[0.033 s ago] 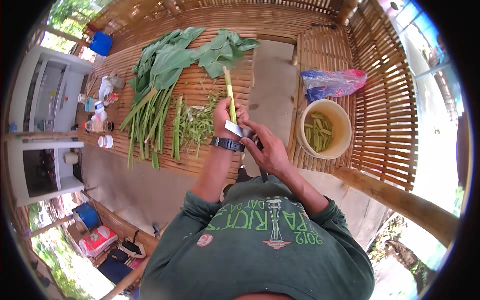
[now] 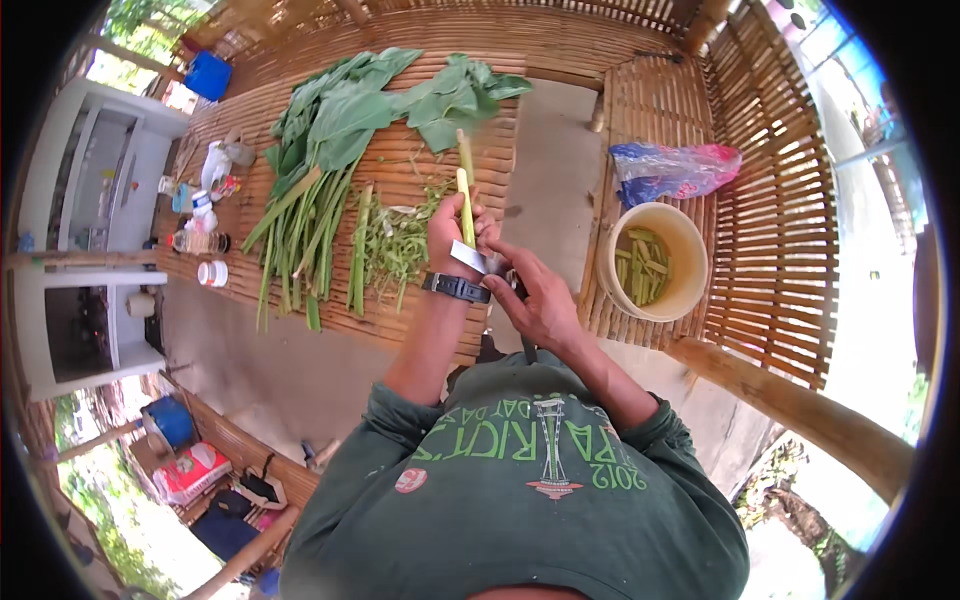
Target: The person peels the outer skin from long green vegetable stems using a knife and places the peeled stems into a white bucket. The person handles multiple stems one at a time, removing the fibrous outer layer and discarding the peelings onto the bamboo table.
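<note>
My left hand (image 2: 458, 228), with a dark watch on the wrist, is closed around a pale green peeled stalk (image 2: 465, 200) that points away from me. Just beyond its tip, a blurred duller stalk piece (image 2: 466, 152) shows; whether they join I cannot tell. In my right hand (image 2: 540, 300) is a knife (image 2: 467, 257), its short bright blade lying across my left palm near the wrist; the fingers partly hide the handle. On the slatted bamboo table (image 2: 400, 165), long green stalks (image 2: 310, 235) with large leaves (image 2: 350, 115) lie to the left, beside a heap of green peelings (image 2: 395, 243).
Right of my hands, a cream bucket (image 2: 690, 290) with cut stalk pieces (image 2: 643, 268) stands on a bamboo bench (image 2: 655, 95), near a blue and pink plastic bag (image 2: 675, 170). Bottles and a white-lidded jar (image 2: 212, 273) stand at the table's left. A bamboo railing (image 2: 770, 200) borders the right.
The surroundings have shifted slightly in view. The stalk's far part now stands apart in line from the held part, where it looked like one straight length. Both hands keep their grip.
</note>
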`<action>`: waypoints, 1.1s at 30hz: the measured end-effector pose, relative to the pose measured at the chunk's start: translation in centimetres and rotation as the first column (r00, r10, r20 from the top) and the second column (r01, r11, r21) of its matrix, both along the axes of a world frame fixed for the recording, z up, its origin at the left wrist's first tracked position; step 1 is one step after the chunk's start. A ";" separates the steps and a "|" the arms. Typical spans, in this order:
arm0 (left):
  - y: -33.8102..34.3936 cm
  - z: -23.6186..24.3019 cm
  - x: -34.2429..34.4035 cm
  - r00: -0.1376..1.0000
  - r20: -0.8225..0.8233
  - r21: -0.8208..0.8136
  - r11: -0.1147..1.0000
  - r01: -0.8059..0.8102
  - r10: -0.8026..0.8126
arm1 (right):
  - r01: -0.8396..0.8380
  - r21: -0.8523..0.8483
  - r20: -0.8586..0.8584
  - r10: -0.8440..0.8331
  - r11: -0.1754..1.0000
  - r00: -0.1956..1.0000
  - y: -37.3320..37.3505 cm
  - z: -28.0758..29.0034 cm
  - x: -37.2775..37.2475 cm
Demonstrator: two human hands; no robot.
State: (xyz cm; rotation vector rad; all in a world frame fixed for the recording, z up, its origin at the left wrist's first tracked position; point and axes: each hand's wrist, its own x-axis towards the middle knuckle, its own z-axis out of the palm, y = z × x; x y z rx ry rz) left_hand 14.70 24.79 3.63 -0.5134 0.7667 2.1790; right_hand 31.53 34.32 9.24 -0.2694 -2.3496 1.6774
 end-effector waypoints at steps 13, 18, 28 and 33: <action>-13.1 0.6 -4.1 0.982 0.010 0.062 0.980 -0.190 0.189 | -0.136 0.103 -0.020 0.139 0.985 0.990 -11.8 -0.7 -7.3; -15.8 1.5 -4.8 0.977 0.040 0.025 0.977 -0.212 0.211 | -0.093 -0.266 0.079 0.118 0.960 0.990 -13.6 -0.3 -9.4; -21.7 0.5 -7.1 0.992 0.037 0.061 0.990 -0.127 0.125 | -0.242 -0.045 0.055 0.245 0.969 0.968 -16.8 1.0 -10.9; -22.1 0.7 -8.2 0.991 0.068 0.080 0.989 -0.123 0.117 | -0.253 0.066 0.007 0.253 0.965 0.967 -19.7 -0.3 -11.2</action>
